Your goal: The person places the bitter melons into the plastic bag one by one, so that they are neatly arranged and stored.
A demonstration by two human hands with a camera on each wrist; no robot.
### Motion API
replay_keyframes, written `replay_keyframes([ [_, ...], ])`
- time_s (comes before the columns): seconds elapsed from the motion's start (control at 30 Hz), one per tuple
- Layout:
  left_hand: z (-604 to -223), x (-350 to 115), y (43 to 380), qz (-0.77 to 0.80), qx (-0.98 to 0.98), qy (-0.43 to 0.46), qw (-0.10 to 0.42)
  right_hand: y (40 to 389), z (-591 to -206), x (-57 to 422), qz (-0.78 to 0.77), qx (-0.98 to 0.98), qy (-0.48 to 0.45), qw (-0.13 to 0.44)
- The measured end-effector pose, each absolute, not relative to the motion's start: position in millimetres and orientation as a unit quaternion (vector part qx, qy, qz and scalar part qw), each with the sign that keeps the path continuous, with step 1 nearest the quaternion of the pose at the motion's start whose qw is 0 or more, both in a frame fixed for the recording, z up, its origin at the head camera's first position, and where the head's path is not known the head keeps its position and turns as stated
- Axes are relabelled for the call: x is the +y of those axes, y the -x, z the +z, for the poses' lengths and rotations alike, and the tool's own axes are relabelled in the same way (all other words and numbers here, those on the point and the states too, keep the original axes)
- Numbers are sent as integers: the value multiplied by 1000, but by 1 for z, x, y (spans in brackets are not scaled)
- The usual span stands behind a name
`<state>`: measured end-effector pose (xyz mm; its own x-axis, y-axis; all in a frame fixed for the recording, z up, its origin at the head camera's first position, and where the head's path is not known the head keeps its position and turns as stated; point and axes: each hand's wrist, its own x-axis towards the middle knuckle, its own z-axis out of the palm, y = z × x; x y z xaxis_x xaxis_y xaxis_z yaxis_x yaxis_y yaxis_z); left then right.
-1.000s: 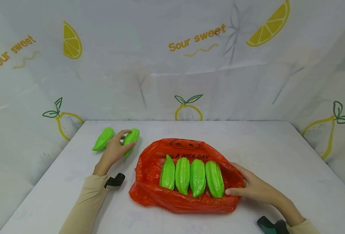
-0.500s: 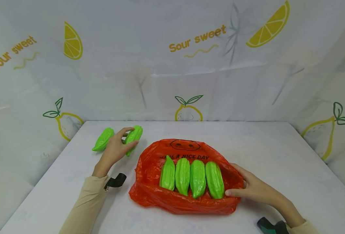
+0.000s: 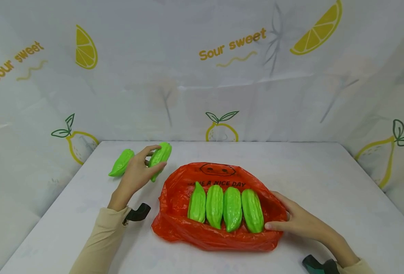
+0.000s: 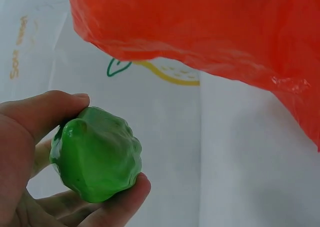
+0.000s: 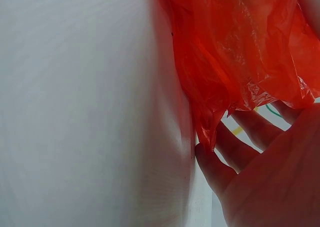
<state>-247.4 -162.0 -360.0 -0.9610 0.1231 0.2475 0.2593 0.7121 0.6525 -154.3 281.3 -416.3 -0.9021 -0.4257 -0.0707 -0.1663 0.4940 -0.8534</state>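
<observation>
My left hand (image 3: 138, 167) grips a bright green, ridged bitter melon (image 3: 160, 154) between thumb and fingers, at the table's back left. In the left wrist view the bitter melon (image 4: 100, 157) shows end-on, its knobby tip toward the camera. A red plastic bag (image 3: 219, 241) lies in the middle, mouth open toward me, with several bitter melons (image 3: 232, 209) side by side in it. My right hand (image 3: 301, 220) holds the bag's right side, thumb at the inner edge and fingers behind. In the right wrist view those fingers (image 5: 250, 132) lie against the crumpled bag (image 5: 235, 47).
Another bitter melon (image 3: 121, 163) lies on the white table (image 3: 311, 167) just left of my left hand. Behind the table hangs a white curtain (image 3: 136, 95) printed with lemons and lettering. Dark cameras (image 3: 138, 213) are strapped to the wrists.
My left hand has lifted the bitter melon and moved it a little right and away from the one beside it. My right hand and the bag stay in place.
</observation>
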Motion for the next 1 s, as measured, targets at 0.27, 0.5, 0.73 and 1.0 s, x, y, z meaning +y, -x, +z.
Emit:
replay_keyframes([
  [0.27, -351, -154, 239, -367, -918, 114, 101, 154, -416, 282, -467, 857, 172, 134],
  [0.5, -342, -146, 229, -369, -914, 128, 107, 154, -416, 282, -460, 861, 171, 131],
  [0.73, -335, -134, 218, -369, -908, 161, 118, 154, -414, 281, -458, 863, 166, 133],
  [1.0, -333, -122, 209, -381, -901, 182, 100, 155, -415, 280, -458, 864, 160, 136],
])
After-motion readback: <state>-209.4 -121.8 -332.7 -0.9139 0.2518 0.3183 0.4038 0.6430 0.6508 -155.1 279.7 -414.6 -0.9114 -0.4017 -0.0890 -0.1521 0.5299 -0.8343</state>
